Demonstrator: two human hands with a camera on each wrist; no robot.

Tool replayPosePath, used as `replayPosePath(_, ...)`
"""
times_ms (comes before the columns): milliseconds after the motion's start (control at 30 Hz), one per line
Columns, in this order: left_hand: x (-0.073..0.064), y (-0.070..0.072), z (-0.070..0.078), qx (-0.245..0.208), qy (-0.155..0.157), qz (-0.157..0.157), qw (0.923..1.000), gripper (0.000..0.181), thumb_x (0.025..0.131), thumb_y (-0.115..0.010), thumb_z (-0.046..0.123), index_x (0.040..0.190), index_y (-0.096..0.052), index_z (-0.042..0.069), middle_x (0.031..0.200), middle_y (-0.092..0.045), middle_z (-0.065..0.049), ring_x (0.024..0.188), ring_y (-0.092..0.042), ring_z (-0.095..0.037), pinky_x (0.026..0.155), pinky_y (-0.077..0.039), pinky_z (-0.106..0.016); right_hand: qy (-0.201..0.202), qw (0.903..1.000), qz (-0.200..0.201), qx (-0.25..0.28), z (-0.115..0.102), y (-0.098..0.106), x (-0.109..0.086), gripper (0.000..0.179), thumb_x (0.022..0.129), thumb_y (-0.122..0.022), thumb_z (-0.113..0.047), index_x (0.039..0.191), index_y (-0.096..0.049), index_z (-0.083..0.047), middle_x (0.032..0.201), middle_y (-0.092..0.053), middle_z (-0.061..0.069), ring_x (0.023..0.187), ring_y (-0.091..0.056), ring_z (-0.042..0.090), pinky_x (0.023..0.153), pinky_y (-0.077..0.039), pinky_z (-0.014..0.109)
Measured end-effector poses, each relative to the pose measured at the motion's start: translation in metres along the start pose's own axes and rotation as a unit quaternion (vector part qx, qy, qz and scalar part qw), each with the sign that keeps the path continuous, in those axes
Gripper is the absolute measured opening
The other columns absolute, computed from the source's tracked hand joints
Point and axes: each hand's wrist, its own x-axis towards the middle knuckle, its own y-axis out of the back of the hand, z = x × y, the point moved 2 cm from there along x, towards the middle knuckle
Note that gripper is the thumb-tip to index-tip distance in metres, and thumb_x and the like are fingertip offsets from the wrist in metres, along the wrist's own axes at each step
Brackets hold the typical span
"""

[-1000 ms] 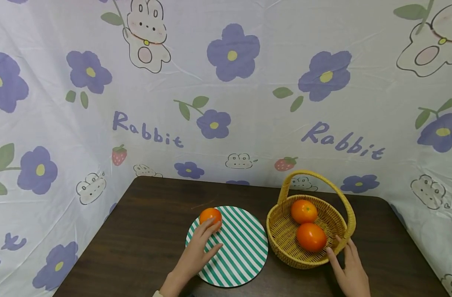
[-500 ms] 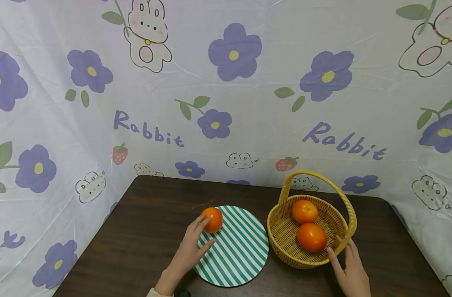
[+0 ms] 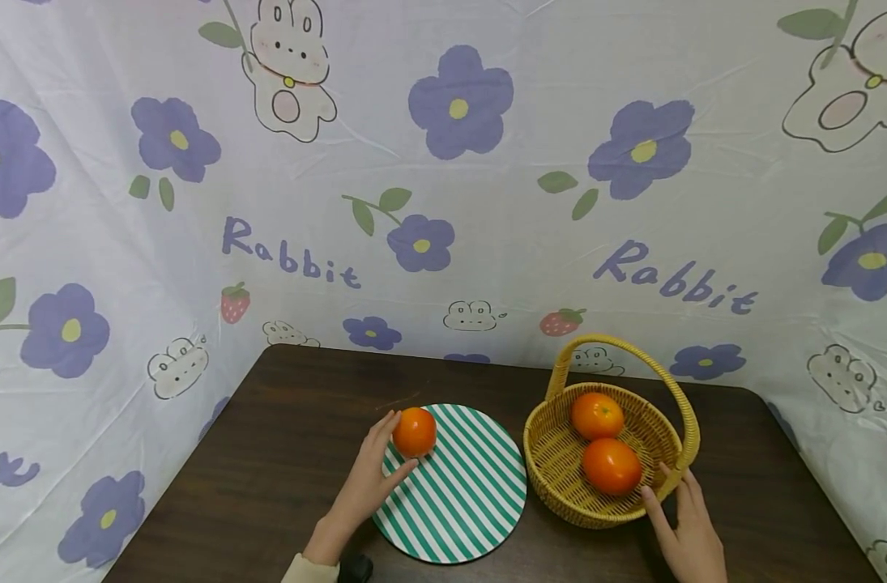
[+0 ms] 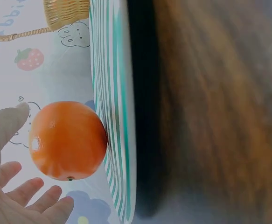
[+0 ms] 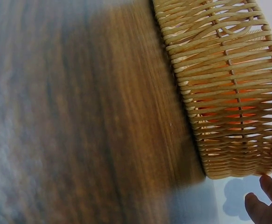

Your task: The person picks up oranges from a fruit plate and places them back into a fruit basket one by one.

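Observation:
An orange (image 3: 415, 432) sits near the far left edge of a round green-and-white striped board (image 3: 479, 486). Beside it, on its left, my left hand (image 3: 370, 465) is spread, with the fingertips close to its side. In the left wrist view a gap shows between the thumb (image 4: 10, 122) and the orange (image 4: 68, 140). A yellow wicker basket (image 3: 560, 494) stands to the right of the board, holding two more oranges (image 3: 612, 466). My right hand (image 3: 684, 522) holds its near right rim, thumb and forefinger on either side of the handle's base.
Everything stands on a dark wood-grain table (image 3: 268, 453). Behind it hangs a white cloth (image 3: 516, 243) printed with flowers and rabbits. The basket's tall arched handle (image 3: 633, 348) rises above its rim. A small dark object (image 3: 356, 568) shows beside the left sleeve.
My left hand has drawn back to the left, off the orange, which its fingers overlapped before. The right hand and the basket have stayed in place.

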Motion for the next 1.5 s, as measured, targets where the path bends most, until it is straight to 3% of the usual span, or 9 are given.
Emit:
replayPosePath(300, 0.006, -0.002, -0.005, -0.033, 0.026, -0.015, 0.9990, 0.079, 0.081, -0.072, 0.025, 0.146, -0.028, 0.014, 0.149, -0.027, -0.013, 0.134, -0.031, -0.034, 0.102, -0.033, -0.057, 0.007, 1.0000, 0.001, 0.000, -0.004, 0.001, -0.001, 0.068, 0.097, -0.034, -0.051, 0.145, -0.026, -0.002, 0.149, -0.013, 0.025, 0.122, -0.034, 0.051, 0.077, -0.039, 0.067)
replayPosePath(633, 0.015, -0.009, -0.015, -0.032, 0.006, -0.016, 0.9993, 0.085, 0.078, -0.075, 0.023, 0.146, -0.026, 0.009, 0.146, -0.029, -0.021, 0.129, -0.038, -0.036, 0.099, -0.037, -0.056, 0.000, 1.0000, -0.009, 0.001, -0.004, 0.001, 0.001, 0.070, 0.096, -0.032, -0.053, 0.145, -0.025, -0.003, 0.150, -0.010, 0.024, 0.121, -0.034, 0.053, 0.076, -0.039, 0.068)
replayPosePath(900, 0.025, -0.013, -0.018, -0.053, 0.041, -0.038, 0.9970, 0.087, 0.078, -0.075, 0.029, 0.147, -0.026, 0.013, 0.148, -0.029, -0.014, 0.127, -0.041, -0.034, 0.099, -0.038, -0.056, 0.017, 0.9997, 0.017, 0.005, -0.007, 0.001, 0.001, 0.064, 0.097, -0.037, -0.047, 0.144, -0.029, -0.004, 0.149, -0.016, 0.024, 0.120, -0.036, 0.051, 0.075, -0.039, 0.068)
replayPosePath(1267, 0.034, -0.021, -0.019, -0.055, 0.045, -0.031, 0.9970, 0.081, 0.075, -0.077, 0.029, 0.142, -0.036, 0.014, 0.139, -0.041, -0.010, 0.116, -0.050, -0.029, 0.093, -0.045, -0.050, -0.006, 1.0000, -0.004, 0.004, -0.004, 0.001, 0.000, 0.070, 0.096, -0.033, -0.053, 0.144, -0.027, -0.003, 0.150, -0.012, 0.024, 0.122, -0.033, 0.052, 0.078, -0.037, 0.069)
replayPosePath(1500, 0.037, -0.022, -0.011, -0.047, 0.039, -0.028, 0.9977, 0.079, 0.074, -0.078, 0.027, 0.141, -0.038, 0.015, 0.138, -0.043, -0.009, 0.116, -0.050, -0.029, 0.093, -0.045, -0.051, -0.009, 0.9999, -0.012, 0.005, -0.003, 0.003, -0.001, 0.071, 0.096, -0.032, -0.054, 0.145, -0.026, -0.003, 0.149, -0.012, 0.025, 0.123, -0.032, 0.052, 0.079, -0.037, 0.069)
